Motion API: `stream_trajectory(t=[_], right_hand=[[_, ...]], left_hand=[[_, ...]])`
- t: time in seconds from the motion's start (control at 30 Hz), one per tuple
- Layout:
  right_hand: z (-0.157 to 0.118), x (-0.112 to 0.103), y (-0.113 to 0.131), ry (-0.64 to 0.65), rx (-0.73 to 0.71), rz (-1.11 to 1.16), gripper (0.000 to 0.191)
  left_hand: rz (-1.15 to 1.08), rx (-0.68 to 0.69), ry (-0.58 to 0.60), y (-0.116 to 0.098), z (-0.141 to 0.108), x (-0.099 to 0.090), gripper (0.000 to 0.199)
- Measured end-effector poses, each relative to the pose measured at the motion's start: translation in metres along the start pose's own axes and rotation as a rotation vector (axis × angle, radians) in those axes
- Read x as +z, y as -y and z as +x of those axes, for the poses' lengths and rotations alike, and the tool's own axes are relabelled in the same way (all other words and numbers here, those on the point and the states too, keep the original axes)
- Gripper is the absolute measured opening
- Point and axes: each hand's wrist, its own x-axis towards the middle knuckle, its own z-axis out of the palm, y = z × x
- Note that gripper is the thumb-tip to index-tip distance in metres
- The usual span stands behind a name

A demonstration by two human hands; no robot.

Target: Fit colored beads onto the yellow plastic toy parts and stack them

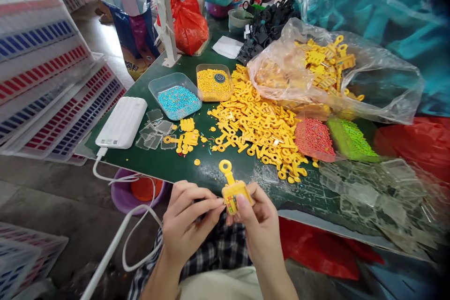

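Observation:
My hands hold a yellow plastic keychain charm (234, 194) with a round ring on a stem and a square body showing coloured beads. My right hand (255, 225) grips the body, its thumb pressed on the front. My left hand (188, 227) pinches at the body's left edge, and its fingertips partly hide that side. Just beyond them, a loose heap of yellow plastic charm parts (256, 131) lies on a dark green work mat (168, 164). A clear plastic bag (333, 75) holds more yellow parts.
On the mat sit clear trays of blue beads (177, 96) and yellow beads (214, 82), red and green beads (333, 138), clear plastic squares (154, 131) and a white power bank (121, 122) with a cable. Stacked crates stand at left; a person's legs show beyond.

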Motion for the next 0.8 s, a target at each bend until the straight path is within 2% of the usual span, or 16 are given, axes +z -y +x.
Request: stream_trajectory(t=[0.43, 0.57, 0.8], right_hand=[[-0.002, 0.004, 0.006, 0.032, 0.019, -0.151, 0.035], [-0.006, 0.006, 0.014, -0.016, 0.081, -0.18, 0.036], [-0.008, 0.005, 0.017, -0.027, 0.078, -0.246, 0.036]], left_hand=[[0.143, 0.001, 0.005, 0.0, 0.0, -0.009, 0.013], [0.182, -0.005, 0.018, -0.001, 0.001, -0.01, 0.011], [0.172, -0.033, 0.048, -0.004, 0.003, -0.011, 0.012]])
